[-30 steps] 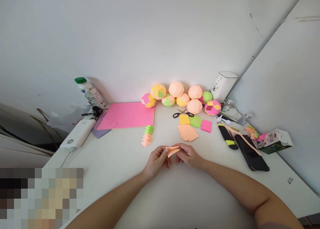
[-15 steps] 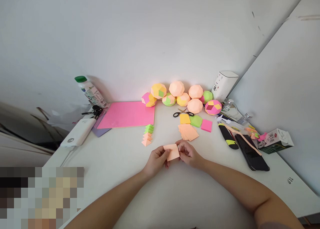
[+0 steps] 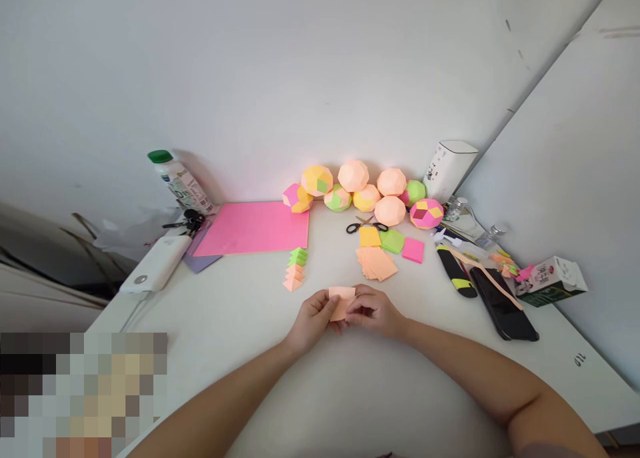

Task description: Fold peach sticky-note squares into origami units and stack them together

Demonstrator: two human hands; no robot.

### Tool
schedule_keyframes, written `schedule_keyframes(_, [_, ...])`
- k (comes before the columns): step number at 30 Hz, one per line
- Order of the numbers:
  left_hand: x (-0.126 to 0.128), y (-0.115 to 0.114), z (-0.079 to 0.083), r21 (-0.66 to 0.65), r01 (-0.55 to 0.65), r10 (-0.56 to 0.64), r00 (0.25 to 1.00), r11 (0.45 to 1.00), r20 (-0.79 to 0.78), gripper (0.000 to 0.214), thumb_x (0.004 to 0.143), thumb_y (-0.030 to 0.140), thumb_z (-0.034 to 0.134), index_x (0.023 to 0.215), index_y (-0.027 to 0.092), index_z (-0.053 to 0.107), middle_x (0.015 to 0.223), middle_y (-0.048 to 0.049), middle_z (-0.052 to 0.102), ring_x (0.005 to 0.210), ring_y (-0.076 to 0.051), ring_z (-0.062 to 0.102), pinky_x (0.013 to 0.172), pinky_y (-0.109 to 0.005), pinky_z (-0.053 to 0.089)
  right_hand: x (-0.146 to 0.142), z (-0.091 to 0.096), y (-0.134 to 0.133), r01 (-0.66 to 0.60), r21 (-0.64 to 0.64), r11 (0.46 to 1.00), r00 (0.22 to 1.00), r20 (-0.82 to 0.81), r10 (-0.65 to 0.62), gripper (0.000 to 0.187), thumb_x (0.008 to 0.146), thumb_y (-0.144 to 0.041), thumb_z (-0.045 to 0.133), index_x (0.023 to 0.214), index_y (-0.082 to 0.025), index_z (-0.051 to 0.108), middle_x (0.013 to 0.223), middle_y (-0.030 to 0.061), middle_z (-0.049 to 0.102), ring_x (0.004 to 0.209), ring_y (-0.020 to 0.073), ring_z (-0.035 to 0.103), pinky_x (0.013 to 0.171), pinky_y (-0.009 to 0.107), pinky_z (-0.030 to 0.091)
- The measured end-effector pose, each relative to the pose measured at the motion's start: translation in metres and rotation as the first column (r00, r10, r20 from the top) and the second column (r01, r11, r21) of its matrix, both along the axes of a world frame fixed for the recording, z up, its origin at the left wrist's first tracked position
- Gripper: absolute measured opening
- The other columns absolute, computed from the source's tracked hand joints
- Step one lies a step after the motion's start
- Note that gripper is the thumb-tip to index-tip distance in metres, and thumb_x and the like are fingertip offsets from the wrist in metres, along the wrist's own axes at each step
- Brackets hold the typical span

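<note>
A small peach paper square (image 3: 341,301) is held up between both hands above the white table. My left hand (image 3: 312,318) pinches its left side, thumb on the face. My right hand (image 3: 376,313) closes on its right edge, with fingertips lying over the paper. Behind my left hand stands a row of small folded green and peach paper pieces (image 3: 295,271). Beyond my right hand lies a fanned pile of peach paper squares (image 3: 376,265), with yellow squares (image 3: 370,237), green squares (image 3: 392,241) and a pink pad (image 3: 413,249) close by.
Black-handled scissors (image 3: 367,227) lie behind the squares. Several faceted paper balls (image 3: 353,176) line the wall. A pink sheet (image 3: 255,228) and a white bottle (image 3: 181,183) are at left; a phone (image 3: 503,305), a utility knife (image 3: 456,273) and a milk carton (image 3: 553,281) at right.
My right hand has shifted slightly left, its fingers now over the paper's right part. The paper square has turned a little and sits more upright in my left hand.
</note>
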State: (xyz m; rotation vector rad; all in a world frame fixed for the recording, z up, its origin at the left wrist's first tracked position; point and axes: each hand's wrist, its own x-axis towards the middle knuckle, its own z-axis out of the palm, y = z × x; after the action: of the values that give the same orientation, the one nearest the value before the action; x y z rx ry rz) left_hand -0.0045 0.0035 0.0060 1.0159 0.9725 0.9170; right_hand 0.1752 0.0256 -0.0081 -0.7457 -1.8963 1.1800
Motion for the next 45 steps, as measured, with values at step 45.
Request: schedule_keyframes(45, [0.001, -0.001, -0.004, 0.004, 0.081, -0.08, 0.988, 0.997, -0.135, 0.032, 0.077, 0.047, 0.061, 0.073, 0.016, 0.054, 0.063, -0.0008, 0.065, 0.047, -0.013, 0.06, 0.046, -0.024, 0.047, -0.003, 0.01, -0.003, 0.101, -0.388, 0.916, 0.976, -0.14, -0.167, 0.023, 0.074, -0.035, 0.068, 0.068, -0.015, 0.059, 0.06, 0.0003, 0.06, 0.054, 0.0127, 0.06, 0.05, 0.026, 0.052])
